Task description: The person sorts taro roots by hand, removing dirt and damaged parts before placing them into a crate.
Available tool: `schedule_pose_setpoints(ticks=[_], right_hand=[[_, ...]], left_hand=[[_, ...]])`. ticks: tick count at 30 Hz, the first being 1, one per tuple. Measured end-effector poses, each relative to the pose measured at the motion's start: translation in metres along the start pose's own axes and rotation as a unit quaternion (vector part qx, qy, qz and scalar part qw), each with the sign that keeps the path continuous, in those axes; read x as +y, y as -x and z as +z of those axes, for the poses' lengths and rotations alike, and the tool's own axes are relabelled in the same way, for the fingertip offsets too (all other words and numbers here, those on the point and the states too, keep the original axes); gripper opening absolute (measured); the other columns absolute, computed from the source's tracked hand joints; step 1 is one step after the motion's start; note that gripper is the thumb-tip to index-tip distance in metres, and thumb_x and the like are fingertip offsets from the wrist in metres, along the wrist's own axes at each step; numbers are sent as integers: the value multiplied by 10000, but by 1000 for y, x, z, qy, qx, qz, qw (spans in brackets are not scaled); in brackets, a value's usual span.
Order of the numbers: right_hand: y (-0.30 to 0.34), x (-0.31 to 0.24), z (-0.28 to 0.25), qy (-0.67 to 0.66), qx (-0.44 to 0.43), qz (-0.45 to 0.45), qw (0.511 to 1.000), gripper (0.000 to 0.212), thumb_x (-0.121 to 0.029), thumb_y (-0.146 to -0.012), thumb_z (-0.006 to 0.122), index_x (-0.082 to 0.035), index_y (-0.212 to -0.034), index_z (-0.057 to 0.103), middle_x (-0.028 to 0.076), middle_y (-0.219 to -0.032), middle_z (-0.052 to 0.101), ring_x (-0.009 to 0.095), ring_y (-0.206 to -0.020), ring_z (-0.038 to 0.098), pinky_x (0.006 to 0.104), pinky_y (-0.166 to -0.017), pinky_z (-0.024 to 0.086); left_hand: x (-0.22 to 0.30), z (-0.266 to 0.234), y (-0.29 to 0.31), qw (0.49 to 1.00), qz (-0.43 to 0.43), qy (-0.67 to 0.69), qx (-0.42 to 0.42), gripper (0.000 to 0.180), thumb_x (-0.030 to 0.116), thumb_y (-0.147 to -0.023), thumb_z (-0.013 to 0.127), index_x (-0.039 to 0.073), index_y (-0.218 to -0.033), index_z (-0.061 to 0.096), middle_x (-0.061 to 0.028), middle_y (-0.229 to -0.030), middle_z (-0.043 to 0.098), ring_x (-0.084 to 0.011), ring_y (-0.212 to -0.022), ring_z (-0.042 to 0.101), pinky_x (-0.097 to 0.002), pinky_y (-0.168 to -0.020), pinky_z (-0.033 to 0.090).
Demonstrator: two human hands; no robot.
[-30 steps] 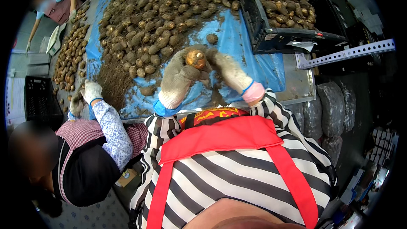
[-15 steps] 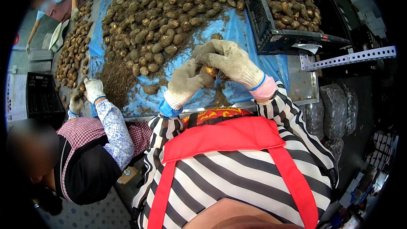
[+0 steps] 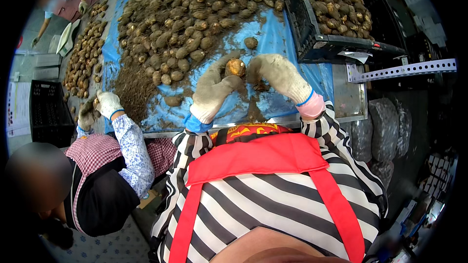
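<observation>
In my left hand (image 3: 215,87), gloved in soiled white knit, a small taro (image 3: 235,67) is gripped between thumb and fingers. Its pale orange-brown end faces up. Just right of it, apart from the taro, my gloved right hand (image 3: 279,74) has its fingers curled down toward the blue sheet; whatever they hold is hidden. Dark scraps of husk (image 3: 261,86) show beside those fingers. A single taro (image 3: 250,43) lies beyond my hands, and another (image 3: 173,101) rests left of my left hand.
A heap of hairy taros (image 3: 195,14) covers the far part of the blue sheet (image 3: 273,34). At right stands a black crate (image 3: 336,44) full of taros. A co-worker's gloved hands (image 3: 100,107) work at left, near a cleaner pile (image 3: 84,53) and a black crate (image 3: 48,109).
My hands have come apart: the right has moved away to the right, and the left keeps the taro, now in plain view. Across the table, a co-worker's hand has shifted slightly.
</observation>
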State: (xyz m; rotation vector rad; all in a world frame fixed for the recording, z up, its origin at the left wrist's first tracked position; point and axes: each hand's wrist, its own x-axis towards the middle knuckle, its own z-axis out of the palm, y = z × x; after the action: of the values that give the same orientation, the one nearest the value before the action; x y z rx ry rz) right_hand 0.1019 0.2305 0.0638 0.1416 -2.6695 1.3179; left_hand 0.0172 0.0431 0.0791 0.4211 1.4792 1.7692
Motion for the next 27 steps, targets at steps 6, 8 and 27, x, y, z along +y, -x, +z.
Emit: schedule_pose_setpoints(ticks=[6,8,27], right_hand=[[-3,-21,-5,-102,-60,251,961,291,-334,-905,623,-45,-890,657,124,-803,642,271,-766,629,380,-710,492],[-2,-15,-3,-40,-36,229,972,278,-328,-904,620,-54,-906,664,120,-866,654,263,-819,640,382,-745,498],[1,-25,4,-311,113,174,928,277,-213,-909,645,-22,-1099,711,94,-970,713,155,-929,657,290,-835,505]], left_hand=[[-13,-5,-1,988,21,-146,37,628,27,-822,672,-57,-1398,437,-166,-1129,633,-189,-925,644,-302,-802,554],[-11,-1,2,997,7,-59,39,620,20,-820,664,-73,-1389,437,-169,-1139,627,-196,-935,642,-307,-811,557],[-42,-17,-2,964,83,226,-114,759,408,-965,600,-21,-1499,272,-158,-1194,599,-243,-962,666,-401,-785,599]])
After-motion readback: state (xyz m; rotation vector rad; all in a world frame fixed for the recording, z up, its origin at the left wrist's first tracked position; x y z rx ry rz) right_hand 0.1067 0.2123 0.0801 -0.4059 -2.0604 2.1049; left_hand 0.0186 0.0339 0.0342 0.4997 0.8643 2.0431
